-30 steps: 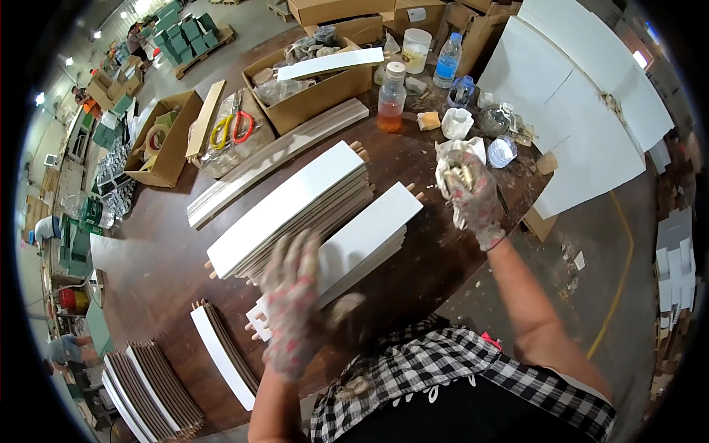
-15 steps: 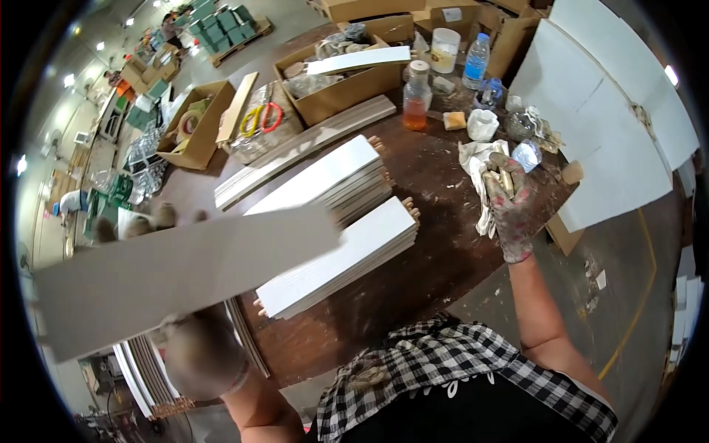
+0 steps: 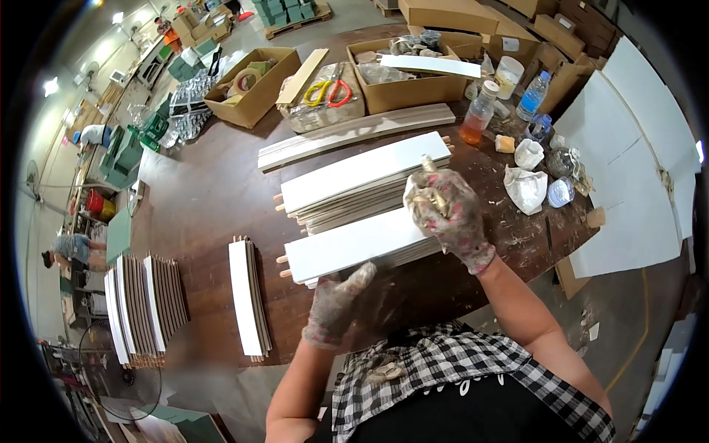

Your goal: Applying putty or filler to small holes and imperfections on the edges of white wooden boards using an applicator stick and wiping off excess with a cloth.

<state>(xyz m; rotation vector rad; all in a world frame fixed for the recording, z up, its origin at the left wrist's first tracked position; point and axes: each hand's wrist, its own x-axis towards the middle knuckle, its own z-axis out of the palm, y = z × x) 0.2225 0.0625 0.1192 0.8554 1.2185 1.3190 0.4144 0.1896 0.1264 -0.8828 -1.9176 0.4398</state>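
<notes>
Two stacks of long white boards with wooden dowels at their ends lie side by side: a far stack (image 3: 362,173) and a near stack (image 3: 354,244). My left hand (image 3: 332,310), in a stained glove, is at the near stack's front edge, thumb stretched along it; its other fingers are partly hidden. Above the right ends of both stacks is my right hand (image 3: 450,214), gloved, its fingers curled around something small and yellowish that I cannot make out. A crumpled white cloth (image 3: 526,190) lies beyond it on the brown table (image 3: 199,199).
A narrow board stack (image 3: 245,299) and a larger group of boards (image 3: 148,310) stand left. Behind are pale strips (image 3: 354,136), scissors (image 3: 329,93) and open cartons (image 3: 406,92). Bottles, including one with orange liquid (image 3: 478,114), crowd the right, near white panels (image 3: 628,162).
The grey-white board that my left hand held at the left is out of that hand, which is now at the near stack. My right hand has moved from the cloth to above the stacks.
</notes>
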